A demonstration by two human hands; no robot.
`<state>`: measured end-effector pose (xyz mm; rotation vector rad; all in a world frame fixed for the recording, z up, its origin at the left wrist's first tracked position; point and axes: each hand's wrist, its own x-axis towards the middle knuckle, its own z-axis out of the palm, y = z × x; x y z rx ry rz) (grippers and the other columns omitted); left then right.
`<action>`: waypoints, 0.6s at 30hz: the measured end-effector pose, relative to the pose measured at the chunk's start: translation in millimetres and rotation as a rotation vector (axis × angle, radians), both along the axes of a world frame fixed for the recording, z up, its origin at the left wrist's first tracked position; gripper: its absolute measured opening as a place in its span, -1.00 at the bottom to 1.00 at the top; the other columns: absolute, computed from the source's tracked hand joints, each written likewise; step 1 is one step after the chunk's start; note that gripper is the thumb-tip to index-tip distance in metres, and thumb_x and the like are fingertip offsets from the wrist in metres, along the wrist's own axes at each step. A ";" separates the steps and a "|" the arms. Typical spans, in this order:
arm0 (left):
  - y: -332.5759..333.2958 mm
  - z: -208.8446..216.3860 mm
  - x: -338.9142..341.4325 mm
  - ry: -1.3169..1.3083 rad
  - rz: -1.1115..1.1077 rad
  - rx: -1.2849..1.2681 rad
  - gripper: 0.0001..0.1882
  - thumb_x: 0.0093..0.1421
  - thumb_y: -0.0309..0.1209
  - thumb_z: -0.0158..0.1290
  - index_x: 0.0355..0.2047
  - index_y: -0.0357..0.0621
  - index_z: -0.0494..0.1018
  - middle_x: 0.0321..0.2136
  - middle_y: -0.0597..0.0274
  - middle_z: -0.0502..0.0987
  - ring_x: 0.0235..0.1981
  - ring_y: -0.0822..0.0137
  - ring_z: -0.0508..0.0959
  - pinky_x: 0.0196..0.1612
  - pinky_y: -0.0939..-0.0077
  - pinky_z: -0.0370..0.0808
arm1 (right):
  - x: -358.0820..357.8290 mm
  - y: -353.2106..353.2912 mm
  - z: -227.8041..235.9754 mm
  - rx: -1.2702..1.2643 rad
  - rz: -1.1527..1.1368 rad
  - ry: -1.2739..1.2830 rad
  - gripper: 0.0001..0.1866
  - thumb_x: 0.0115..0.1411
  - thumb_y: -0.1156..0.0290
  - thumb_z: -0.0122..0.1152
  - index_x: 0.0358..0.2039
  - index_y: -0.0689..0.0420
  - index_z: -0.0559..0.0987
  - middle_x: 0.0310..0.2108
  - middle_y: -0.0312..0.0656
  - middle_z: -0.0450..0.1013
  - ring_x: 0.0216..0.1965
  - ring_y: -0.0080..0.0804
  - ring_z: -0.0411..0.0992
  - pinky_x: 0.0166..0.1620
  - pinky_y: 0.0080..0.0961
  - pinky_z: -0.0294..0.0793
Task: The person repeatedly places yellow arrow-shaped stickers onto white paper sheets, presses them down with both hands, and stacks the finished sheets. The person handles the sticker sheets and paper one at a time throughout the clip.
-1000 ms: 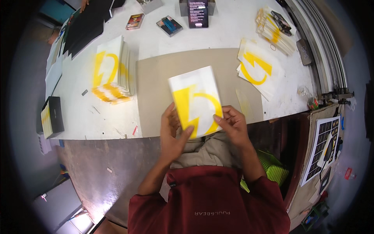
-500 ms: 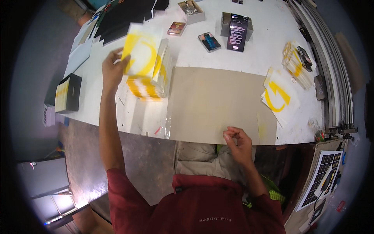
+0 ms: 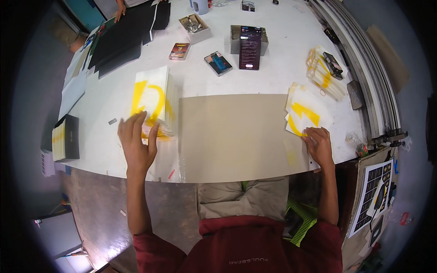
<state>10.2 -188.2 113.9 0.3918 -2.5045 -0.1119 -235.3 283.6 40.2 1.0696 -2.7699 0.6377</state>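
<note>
On the left of the table stands a thick stack of white sheets [image 3: 152, 91] with yellow printed shapes. My left hand [image 3: 138, 139] is at its near edge, thumb and fingers apart, fingertips touching the top sheet. A smaller, loosely fanned pile of similar white-and-yellow sheets [image 3: 303, 107] lies to the right. There my right hand [image 3: 320, 144] has its fingers bent together over the near right corner of the top sheet, gripping it; the thumb is partly hidden. Between the two piles lies a flat beige board [image 3: 232, 136].
Beyond the board stand a phone [image 3: 250, 48] against a grey box, a small blue-and-black pack [image 3: 218, 63], a red pack [image 3: 179, 51] and an open box of small parts [image 3: 195, 28]. A metal rail [image 3: 364, 77] runs along the right. Another person's hand [image 3: 119, 11] rests at far left.
My left hand has lowered its sheet onto the left stack and opened. My right hand has moved from the board's front edge rightward and forward to the right pile. The view has shifted.
</note>
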 end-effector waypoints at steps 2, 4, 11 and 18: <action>22.3 6.5 -3.4 0.155 0.008 -0.100 -0.64 0.19 -0.53 0.24 0.01 -0.27 0.53 -0.03 -0.02 0.61 0.07 -0.01 0.55 0.34 -0.04 0.25 | -4.0 0.6 2.6 -0.010 -0.002 -0.034 -0.81 0.20 0.49 0.33 -0.17 0.25 0.67 -0.17 -0.03 0.63 -0.06 -0.07 0.54 0.22 -0.13 0.36; 49.7 -2.7 -0.6 0.216 -0.157 0.083 -0.54 0.09 -0.63 0.26 0.04 -0.33 0.49 0.04 -0.09 0.56 0.12 -0.09 0.51 0.25 0.03 0.36 | -3.5 1.1 0.5 -0.042 -0.015 -0.032 -0.88 0.22 0.54 0.28 -0.23 0.25 0.67 -0.21 -0.03 0.63 -0.08 -0.06 0.55 0.20 -0.13 0.37; 183.3 -87.1 -40.7 -0.038 -0.477 1.334 -0.57 0.33 -0.41 0.17 0.16 -0.28 0.42 0.08 -0.13 0.53 0.09 0.01 0.56 0.17 0.19 0.48 | 15.3 -13.4 -9.7 -0.109 0.037 0.280 -0.78 0.16 0.68 0.14 -0.15 0.26 0.48 -0.17 0.00 0.50 -0.16 0.01 0.46 0.02 -0.01 0.39; 176.5 -93.9 -57.9 -0.019 -0.327 2.170 -0.52 0.47 -0.26 0.03 0.21 -0.40 0.36 0.05 0.03 0.56 0.00 0.35 0.59 0.05 0.49 0.52 | 130.8 -39.3 17.2 -0.191 0.334 0.029 -0.68 0.23 0.51 0.22 0.00 0.27 0.55 0.05 -0.02 0.52 0.09 -0.13 0.48 0.21 0.02 0.34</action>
